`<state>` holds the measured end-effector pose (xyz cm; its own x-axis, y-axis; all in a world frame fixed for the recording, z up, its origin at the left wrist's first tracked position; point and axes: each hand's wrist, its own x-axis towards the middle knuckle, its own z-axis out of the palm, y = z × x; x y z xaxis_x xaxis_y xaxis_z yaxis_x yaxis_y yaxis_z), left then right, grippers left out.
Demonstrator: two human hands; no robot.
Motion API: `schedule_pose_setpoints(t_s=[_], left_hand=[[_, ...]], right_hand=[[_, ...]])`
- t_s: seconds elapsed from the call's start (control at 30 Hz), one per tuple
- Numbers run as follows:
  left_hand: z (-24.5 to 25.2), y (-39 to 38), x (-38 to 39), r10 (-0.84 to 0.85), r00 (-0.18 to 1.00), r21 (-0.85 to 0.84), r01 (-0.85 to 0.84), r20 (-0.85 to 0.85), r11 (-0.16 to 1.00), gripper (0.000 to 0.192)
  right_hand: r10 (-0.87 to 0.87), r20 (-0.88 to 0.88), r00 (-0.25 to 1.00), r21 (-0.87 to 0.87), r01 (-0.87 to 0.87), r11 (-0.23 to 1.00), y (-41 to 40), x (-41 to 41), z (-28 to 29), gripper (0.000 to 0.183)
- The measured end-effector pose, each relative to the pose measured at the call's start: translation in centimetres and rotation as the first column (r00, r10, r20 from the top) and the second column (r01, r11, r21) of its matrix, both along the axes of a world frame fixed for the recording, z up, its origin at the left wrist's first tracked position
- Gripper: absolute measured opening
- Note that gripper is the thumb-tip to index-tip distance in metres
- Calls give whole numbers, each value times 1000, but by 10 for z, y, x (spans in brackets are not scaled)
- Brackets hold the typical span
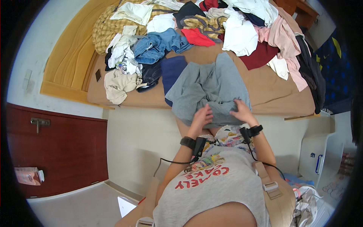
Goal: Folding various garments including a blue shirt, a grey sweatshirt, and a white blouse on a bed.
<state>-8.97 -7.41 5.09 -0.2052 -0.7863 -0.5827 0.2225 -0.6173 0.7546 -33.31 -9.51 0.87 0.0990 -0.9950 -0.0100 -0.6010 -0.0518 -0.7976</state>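
Note:
A grey cloth garment (210,85) lies spread over the near edge of the bed, its lower part hanging towards my lap. Over its lower left part is my left hand (202,116), fingers apart and slightly curled. My right hand (241,111) rests at its lower right part, fingers spread on the cloth; whether they pinch a fold is hard to tell. Partly under the grey garment, on its left, is a dark blue folded cloth (173,71). Blue denim clothing (158,45) lies beyond it.
Piled clothes cover the far side of the brown-sheeted bed (272,93), among them a red cloth (197,37), a white garment (240,37) and a pink one (283,42). A beige garment (117,86) and a phone (98,75) lie at the left. Cables run from both wrist straps.

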Motion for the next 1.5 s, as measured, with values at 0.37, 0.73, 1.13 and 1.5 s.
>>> schedule_pose_setpoints(t_s=[0.37, 0.73, 1.13, 1.5], left_hand=[[-9, 71, 44, 266, 917, 86, -251, -298, 964, 37], [135, 122, 89, -359, 914, -275, 399, 187, 875, 36], [163, 53, 208, 507, 188, -521, 34, 841, 853, 36], [409, 2, 177, 807, 527, -960, 215, 268, 179, 22]], right_hand=[[639, 589, 495, 441, -859, 259, 0, 93, 109, 25], [636, -42, 770, -338, -610, 717, -31, 195, 36, 33], [213, 593, 777, -146, -156, 977, -90, 104, 211, 47], [412, 502, 760, -860, 392, 326, -55, 37, 465, 52]])
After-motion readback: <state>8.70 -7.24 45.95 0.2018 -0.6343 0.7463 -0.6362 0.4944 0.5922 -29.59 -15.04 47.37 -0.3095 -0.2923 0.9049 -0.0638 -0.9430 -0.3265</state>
